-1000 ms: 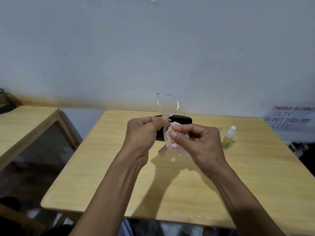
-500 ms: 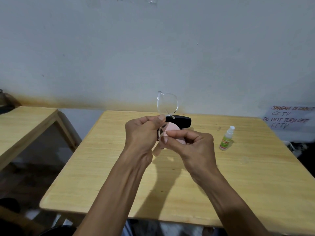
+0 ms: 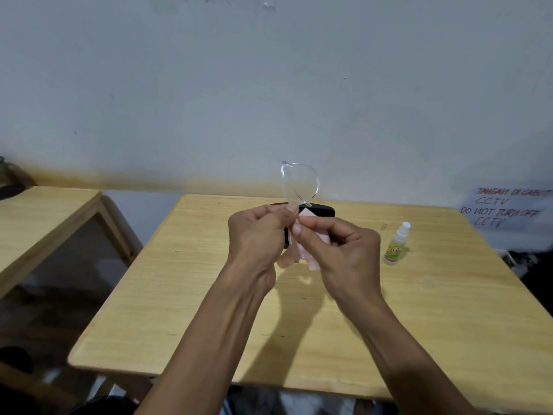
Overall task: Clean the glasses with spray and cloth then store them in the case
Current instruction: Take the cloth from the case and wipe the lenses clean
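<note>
Currently the glasses are held up over the table, pinched near the bridge by the left hand, while the pink cloth is pinched around the lower lens by the right hand. With so narrow a grip on the clear frame, a slip could be caused by hard rubbing, and the hinge could be strained. Farther back, partly hidden behind the hands, the black case is seen; the spray bottle stands apart to the right.
</note>
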`<state>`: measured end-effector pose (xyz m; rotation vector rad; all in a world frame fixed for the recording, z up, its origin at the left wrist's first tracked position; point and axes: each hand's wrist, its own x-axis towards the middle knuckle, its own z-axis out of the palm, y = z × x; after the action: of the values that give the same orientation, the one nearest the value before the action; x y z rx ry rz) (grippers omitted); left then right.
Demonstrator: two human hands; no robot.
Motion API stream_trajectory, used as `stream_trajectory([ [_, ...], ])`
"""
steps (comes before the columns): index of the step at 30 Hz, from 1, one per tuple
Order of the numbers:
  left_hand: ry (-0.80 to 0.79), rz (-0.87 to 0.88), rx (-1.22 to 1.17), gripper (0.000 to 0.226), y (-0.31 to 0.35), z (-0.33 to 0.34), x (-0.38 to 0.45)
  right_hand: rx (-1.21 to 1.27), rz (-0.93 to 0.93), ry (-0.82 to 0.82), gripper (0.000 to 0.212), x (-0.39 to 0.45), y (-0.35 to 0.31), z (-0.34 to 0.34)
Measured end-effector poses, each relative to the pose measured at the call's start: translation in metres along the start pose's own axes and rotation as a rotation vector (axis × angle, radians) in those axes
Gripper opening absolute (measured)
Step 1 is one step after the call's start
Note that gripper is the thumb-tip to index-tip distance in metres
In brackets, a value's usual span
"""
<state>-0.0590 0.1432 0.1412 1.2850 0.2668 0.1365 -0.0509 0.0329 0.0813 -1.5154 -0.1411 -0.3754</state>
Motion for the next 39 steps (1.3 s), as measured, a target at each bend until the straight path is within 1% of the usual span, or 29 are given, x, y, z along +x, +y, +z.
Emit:
stream_trajectory([
  [2,0.013,-0.002,-0.005,0.026,0.001,-0.004,0.002,-0.032,-0.019,-0.077,0.011,-0.005,-0.001,0.0],
  [4,0.018,0.003,-0.003,0.022,0.003,-0.008,0.003,-0.022,-0.015,-0.162,0.016,-0.008,-0.004,-0.004],
  [6,0.018,0.006,-0.005,0.016,0.005,-0.009,0.003,-0.025,-0.019,-0.19,0.02,-0.006,-0.007,-0.009],
  [9,-0.007,-0.001,-0.008,0.019,0.004,-0.007,0.001,0.007,-0.012,-0.107,0.015,-0.002,-0.007,-0.009],
  [12,-0.023,-0.018,-0.015,0.026,0.001,-0.005,0.002,0.041,-0.005,-0.076,0.013,-0.001,-0.009,-0.002],
  [15,0.0,-0.008,-0.004,0.024,0.0,-0.006,0.007,0.019,-0.026,-0.083,0.017,0.0,-0.007,0.002],
  [18,0.015,-0.011,0.017,0.023,0.001,-0.01,0.011,-0.066,-0.097,-0.139,0.014,-0.002,-0.006,0.0],
  [20,0.031,-0.004,0.021,0.026,0.0,-0.013,0.013,-0.086,-0.112,-0.155,0.012,-0.003,-0.005,-0.005],
  [23,0.037,0.01,0.035,0.026,-0.002,-0.013,0.013,-0.086,-0.069,-0.078,0.008,-0.001,-0.006,-0.007],
  [26,0.028,0.005,0.011,0.015,-0.003,-0.007,0.01,-0.049,-0.03,0.013,0.007,0.002,-0.008,0.001],
  [28,0.035,-0.002,-0.007,0.022,-0.003,-0.004,0.007,-0.037,-0.014,0.049,0.007,0.003,-0.007,0.006],
  [30,0.04,0.002,-0.013,0.024,-0.002,-0.003,0.005,-0.004,0.017,0.044,0.008,0.002,-0.007,0.008],
  [34,0.057,-0.013,0.0,0.012,-0.001,-0.008,0.007,0.052,0.069,-0.064,0.012,-0.005,-0.008,0.008],
  [36,0.054,-0.015,0.018,0.017,-0.001,-0.011,0.01,0.043,0.089,-0.087,0.016,-0.008,-0.006,0.007],
  [39,0.055,0.005,0.02,0.027,-0.001,-0.014,0.013,0.027,0.118,-0.073,0.014,-0.008,-0.002,0.001],
])
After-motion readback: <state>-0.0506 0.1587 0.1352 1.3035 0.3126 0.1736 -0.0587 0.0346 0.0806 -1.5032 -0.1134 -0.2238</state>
